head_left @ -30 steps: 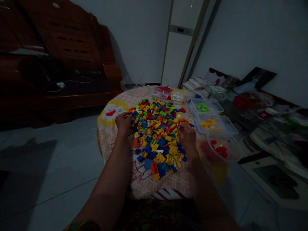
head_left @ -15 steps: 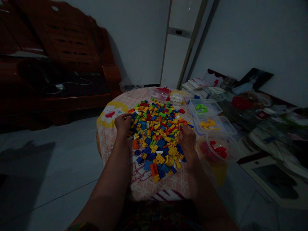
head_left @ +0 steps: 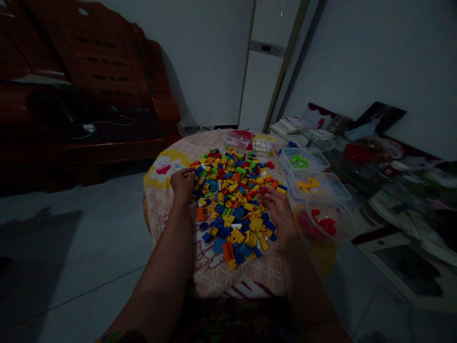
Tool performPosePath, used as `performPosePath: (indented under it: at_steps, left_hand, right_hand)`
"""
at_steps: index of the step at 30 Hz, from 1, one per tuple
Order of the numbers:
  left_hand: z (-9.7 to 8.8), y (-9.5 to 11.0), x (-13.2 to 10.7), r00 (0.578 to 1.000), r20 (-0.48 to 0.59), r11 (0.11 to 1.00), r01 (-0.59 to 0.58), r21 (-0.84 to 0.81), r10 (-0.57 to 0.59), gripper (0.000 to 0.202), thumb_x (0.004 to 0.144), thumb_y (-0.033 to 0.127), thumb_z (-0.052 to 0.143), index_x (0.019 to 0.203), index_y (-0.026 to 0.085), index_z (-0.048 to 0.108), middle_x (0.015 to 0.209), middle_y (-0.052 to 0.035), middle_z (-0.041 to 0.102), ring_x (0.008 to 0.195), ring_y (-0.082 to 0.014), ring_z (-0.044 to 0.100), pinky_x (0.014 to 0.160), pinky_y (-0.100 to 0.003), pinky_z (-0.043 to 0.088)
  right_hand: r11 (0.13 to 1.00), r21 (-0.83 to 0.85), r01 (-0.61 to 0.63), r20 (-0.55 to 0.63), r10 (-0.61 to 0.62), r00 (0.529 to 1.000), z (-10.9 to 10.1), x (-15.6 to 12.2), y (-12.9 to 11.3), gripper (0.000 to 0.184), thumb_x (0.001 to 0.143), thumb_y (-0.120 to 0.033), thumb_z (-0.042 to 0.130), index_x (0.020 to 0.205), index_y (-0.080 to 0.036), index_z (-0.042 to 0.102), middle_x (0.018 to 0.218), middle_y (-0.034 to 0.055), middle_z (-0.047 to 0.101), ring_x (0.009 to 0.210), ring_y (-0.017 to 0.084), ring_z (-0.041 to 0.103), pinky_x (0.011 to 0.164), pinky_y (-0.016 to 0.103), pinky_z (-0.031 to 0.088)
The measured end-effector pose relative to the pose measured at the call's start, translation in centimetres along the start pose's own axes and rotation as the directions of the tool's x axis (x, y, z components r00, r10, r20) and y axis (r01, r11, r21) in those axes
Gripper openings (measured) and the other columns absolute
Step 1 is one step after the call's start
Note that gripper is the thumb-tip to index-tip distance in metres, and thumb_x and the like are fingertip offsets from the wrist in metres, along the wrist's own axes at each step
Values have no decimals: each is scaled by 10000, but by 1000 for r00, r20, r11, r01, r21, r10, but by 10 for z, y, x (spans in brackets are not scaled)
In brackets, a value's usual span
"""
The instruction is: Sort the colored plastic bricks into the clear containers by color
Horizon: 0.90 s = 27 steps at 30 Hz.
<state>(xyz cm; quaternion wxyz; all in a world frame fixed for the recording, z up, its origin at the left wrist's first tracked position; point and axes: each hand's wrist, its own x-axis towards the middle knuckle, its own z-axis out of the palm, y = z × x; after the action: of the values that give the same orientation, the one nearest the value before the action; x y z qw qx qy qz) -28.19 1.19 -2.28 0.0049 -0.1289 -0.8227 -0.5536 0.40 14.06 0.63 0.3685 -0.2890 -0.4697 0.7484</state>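
Note:
A wide heap of mixed toy building bricks (head_left: 228, 209) in yellow, blue, red, green and orange covers the middle of a round table with a patterned cloth (head_left: 210, 281). At the heap's left edge, my left hand (head_left: 183, 183) is closed in a pinch; a small yellow brick (head_left: 187, 174) shows at its fingertips. My right hand (head_left: 276, 205) is over the heap's right side, palm turned partly up, with a red brick (head_left: 263, 190) between thumb and fingers. Part of each brick is hidden by the fingers.
Along the right side stand clear boxes with green pieces (head_left: 299, 161), yellow pieces (head_left: 309, 184) and red pieces (head_left: 324, 222). White pieces (head_left: 262, 146) sit in a container at the back. A cluttered glass table (head_left: 378, 176) adjoins on the right; a wooden bench (head_left: 117, 147) is at left.
My right hand has turned palm-up and shifted slightly left, and a red brick now shows in its fingers. My left hand has stayed in place.

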Motion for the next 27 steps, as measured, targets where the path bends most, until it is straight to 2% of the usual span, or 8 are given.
performPosePath:
  at_steps: [6,10,12,14,18,20,24,27]
  left_hand:
    - [-1,4,-2,1000,4,1000,4,3,-4,329,726,250,620,1000,164,782,870,-65,756,801,-207,696,755,-276,544]
    - [-2,5,-3,1000,5,1000,-6,-3,6,328,725,243,617,994,154,784,858,-66,754,803,-199,691,744,-262,539]
    - [-2,5,-2,1000,10,1000,-2,-15,2,335,726,248,618,1002,154,783,856,-67,753,795,-196,689,725,-257,537]
    - [-1,3,-2,1000,15,1000,-1,-18,1,343,729,258,616,1011,154,781,849,-67,751,777,-195,687,707,-257,535]
    - [-1,3,-1,1000,11,1000,-18,12,18,342,729,260,615,1007,153,781,840,-67,750,776,-197,687,725,-265,532]
    - [-2,4,-1,1000,13,1000,-13,17,13,341,729,256,616,1007,151,782,846,-74,752,793,-202,692,736,-269,530]
    - [-1,1,0,1000,17,1000,-17,12,17,347,734,264,612,1018,154,779,869,-86,756,820,-208,699,732,-273,527]
    - [0,-3,2,999,10,999,-37,12,37,353,732,280,609,1016,156,778,874,-87,756,821,-211,698,731,-277,530]
  right_hand:
    - [960,-246,137,-30,-149,988,-3,4,3,326,657,-263,693,969,-169,701,760,15,701,616,142,646,603,272,530]
    - [602,-711,363,89,-435,896,-4,5,3,209,684,-208,628,866,-182,728,809,49,700,710,179,651,695,312,531]
    - [437,-796,419,180,-490,853,-6,5,3,179,703,-191,598,811,-194,741,853,73,712,797,202,662,761,327,532]
    - [472,-773,424,161,-501,850,-7,6,5,199,733,-227,590,843,-199,753,869,76,725,795,205,673,746,325,543]
    - [747,-602,283,-8,-359,933,-11,8,10,299,756,-310,589,961,-163,751,781,56,734,637,196,668,609,323,557]
    - [710,-645,283,7,-364,931,-13,8,10,285,752,-290,592,946,-166,759,769,55,736,660,200,671,647,335,561]
    - [456,-787,415,134,-531,837,-14,6,7,232,759,-242,587,883,-202,779,920,84,751,854,224,682,821,359,540]
    - [514,-758,402,135,-479,867,-13,6,6,242,772,-267,588,905,-195,777,880,76,755,797,216,690,760,345,552]
